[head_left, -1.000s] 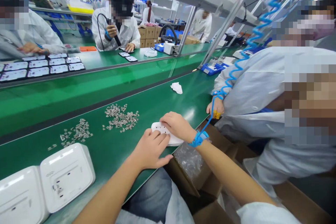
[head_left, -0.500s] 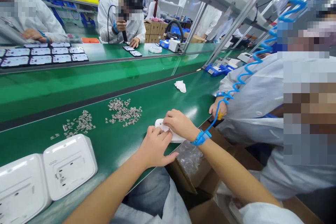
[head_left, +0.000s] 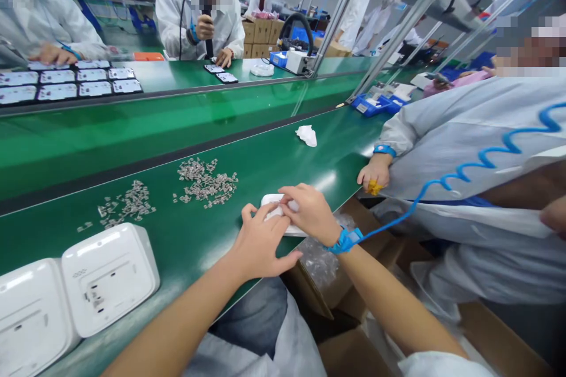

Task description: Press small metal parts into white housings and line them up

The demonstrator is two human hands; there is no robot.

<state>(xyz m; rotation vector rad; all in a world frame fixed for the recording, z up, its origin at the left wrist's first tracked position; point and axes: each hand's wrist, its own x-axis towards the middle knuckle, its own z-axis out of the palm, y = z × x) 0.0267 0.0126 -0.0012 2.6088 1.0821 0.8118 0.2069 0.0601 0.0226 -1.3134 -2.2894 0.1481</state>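
A white plastic housing [head_left: 267, 198] lies near the front edge of the green bench [head_left: 212, 247], mostly covered by both hands. My left hand [head_left: 262, 240] rests on it with fingers spread and the thumb stretched out past its edge. Over the same housing, the fingertips of my right hand [head_left: 311, 211] are pinched together; whatever they hold is too small or hidden. A blue wrist strap [head_left: 344, 241] with a coiled cord is around my right wrist. Small metal clips [head_left: 207, 182] lie loose in piles beyond my left hand, with another pile [head_left: 132, 203] further left.
Two white housings [head_left: 110, 277] lie at the front left. Crumpled white paper [head_left: 306, 135] is further back. An open cardboard box [head_left: 309, 288] with clear plastic stands below the bench edge. At right, a co-worker's hand [head_left: 375, 172] rests by the edge. The coiled blue cord [head_left: 460, 174] stretches rightward.
My right fingers have drawn into a tighter pinch over the housing. My left fingers have shifted slightly and bent. The blue cord now runs lower, off to the right.
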